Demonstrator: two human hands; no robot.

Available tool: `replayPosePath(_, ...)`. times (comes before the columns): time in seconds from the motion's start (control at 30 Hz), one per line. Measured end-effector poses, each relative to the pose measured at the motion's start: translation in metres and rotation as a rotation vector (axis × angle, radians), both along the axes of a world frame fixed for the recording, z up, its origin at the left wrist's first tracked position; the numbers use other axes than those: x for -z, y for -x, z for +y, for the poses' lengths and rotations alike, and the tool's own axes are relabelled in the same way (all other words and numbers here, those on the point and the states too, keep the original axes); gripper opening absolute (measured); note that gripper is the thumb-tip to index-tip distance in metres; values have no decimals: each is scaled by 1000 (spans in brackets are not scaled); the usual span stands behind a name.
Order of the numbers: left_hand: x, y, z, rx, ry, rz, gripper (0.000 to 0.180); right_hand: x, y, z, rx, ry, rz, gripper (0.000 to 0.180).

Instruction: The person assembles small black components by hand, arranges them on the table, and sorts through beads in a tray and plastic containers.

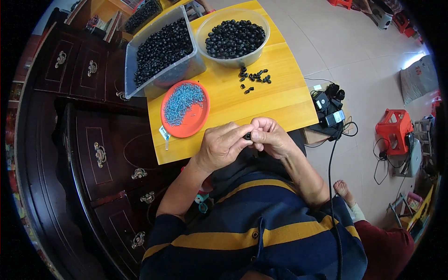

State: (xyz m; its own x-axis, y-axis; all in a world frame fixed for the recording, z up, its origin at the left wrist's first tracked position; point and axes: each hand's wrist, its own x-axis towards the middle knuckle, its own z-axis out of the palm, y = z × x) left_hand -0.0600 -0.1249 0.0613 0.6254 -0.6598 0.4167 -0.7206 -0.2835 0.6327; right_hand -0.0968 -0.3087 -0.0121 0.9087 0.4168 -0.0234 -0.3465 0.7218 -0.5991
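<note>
Small black part point(248, 136), a short round piece, sits pinched between the fingertips of both hands, just off the near edge of the yellow worktop point(280, 100). The left hand point(221, 145) closes its grip on the part from one side with thumb and forefinger; the right hand point(270, 136) is curled tight and grasps it from the other side, the two hands touching around it. Just beyond the grip and to its left lies an orange plate point(198, 119) heaped with small blue-grey bits. Farther past the grip, a loose scatter of black parts point(254, 78) rests on the bare wood. Beyond that scatter stands a clear round bowl point(233, 58) full of the same black pieces, and beside it, to the left, a clear rectangular tub point(161, 77) also filled with them. Dark wooden drawers point(100, 154) lie to the left of the grip, below the worktop.
</note>
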Motion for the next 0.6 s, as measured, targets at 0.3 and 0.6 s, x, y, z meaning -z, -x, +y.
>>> replayPosePath(0.3,-6,-3,-2,10,-75,-54,38,-2,0,-3,40,38,20,14)
replayPosePath(0.6,6,-8,-9,5,-44,40,41,10,-5,-4,25,-27,74,17)
